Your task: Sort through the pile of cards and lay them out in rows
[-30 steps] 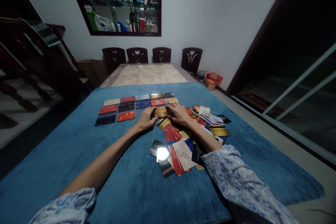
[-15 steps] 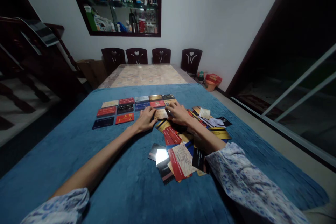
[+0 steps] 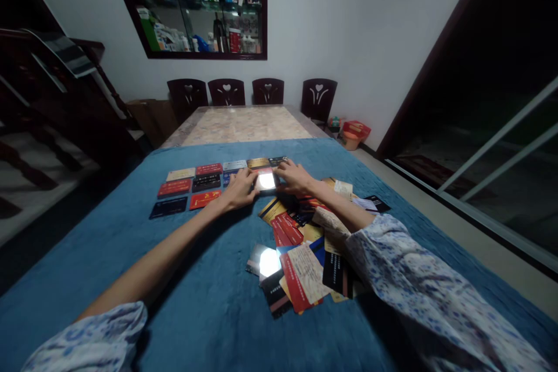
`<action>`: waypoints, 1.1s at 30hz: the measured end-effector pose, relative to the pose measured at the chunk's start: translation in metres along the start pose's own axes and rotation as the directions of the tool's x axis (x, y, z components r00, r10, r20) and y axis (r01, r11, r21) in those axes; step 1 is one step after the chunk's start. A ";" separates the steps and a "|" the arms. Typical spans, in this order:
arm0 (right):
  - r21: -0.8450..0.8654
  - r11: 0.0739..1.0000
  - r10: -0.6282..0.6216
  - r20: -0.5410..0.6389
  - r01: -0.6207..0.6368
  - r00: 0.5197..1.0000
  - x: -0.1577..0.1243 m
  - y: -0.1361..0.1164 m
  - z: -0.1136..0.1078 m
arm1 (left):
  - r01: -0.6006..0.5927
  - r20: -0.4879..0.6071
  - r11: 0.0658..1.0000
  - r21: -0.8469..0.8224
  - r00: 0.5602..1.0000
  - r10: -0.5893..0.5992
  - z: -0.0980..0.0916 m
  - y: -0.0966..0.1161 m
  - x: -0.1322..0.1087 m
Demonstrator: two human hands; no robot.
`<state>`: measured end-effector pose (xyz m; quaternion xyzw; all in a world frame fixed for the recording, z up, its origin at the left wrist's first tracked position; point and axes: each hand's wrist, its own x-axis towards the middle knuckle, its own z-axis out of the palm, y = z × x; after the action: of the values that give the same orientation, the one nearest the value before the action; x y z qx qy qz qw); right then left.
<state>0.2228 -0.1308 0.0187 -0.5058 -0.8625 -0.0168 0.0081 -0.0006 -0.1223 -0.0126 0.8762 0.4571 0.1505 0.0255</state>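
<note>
Beyond the card pile (image 3: pixel 311 263), a glare-whitened card (image 3: pixel 266 181) is gripped between the fingers of left hand (image 3: pixel 241 187) and right hand (image 3: pixel 294 176); alignment appears underway; level release seems called for.

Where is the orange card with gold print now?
In the head view, the orange card lies left of centre, between the dark blue card and the left hand, in front of the black card.

The held card (image 3: pixel 265 181) is gripped at both ends; glare whitens its face, hiding the print, and its tilt cannot be judged reliably. Laid-out cards (image 3: pixel 206 182), variously coloured, form rows from its 9 to 1 o'clock. Loose cards (image 3: pixel 290 228) overlap untidily from 4 to 6 o'clock.
</note>
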 end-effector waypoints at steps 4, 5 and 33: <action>0.001 1.000 -0.004 -0.018 0.004 1.000 0.010 0.006 -0.002 | 0.014 0.022 1.000 0.018 1.000 -0.014 -0.004 -0.004 0.009; 0.002 1.000 -0.007 -0.018 0.007 1.000 0.012 0.007 -0.002 | 0.017 0.027 1.000 0.019 0.999 -0.018 -0.005 -0.005 0.012; -0.020 0.999 0.026 0.024 -0.026 0.999 0.097 0.038 -0.009 | 0.163 0.130 0.973 0.161 0.974 -0.184 -0.019 -0.047 0.092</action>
<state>0.2083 -0.0283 0.0314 -0.5172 -0.8556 -0.0188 -0.0072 0.0063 -0.0220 0.0193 0.8408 0.5390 0.0493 0.0057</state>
